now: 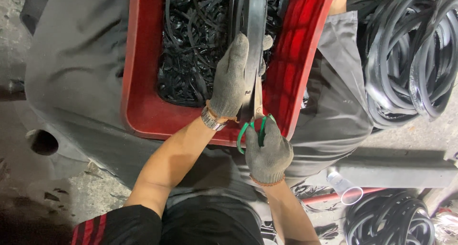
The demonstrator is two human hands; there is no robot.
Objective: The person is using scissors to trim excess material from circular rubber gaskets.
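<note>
A flat black rubber strip (255,30) runs upright over the red crate (143,106), where cut black scraps (191,49) lie heaped. The gloved left hand (230,78) is closed round the strip — the gloved right hand (267,152) grips green-handled scissors (255,123) just below, blades against it. Coils of black tubing (410,54) sit nearby.

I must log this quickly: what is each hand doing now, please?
Left hand: closed on the black rubber strip, over the red crate.
Right hand: closed on the green-handled scissors, cutting the strip.
</note>
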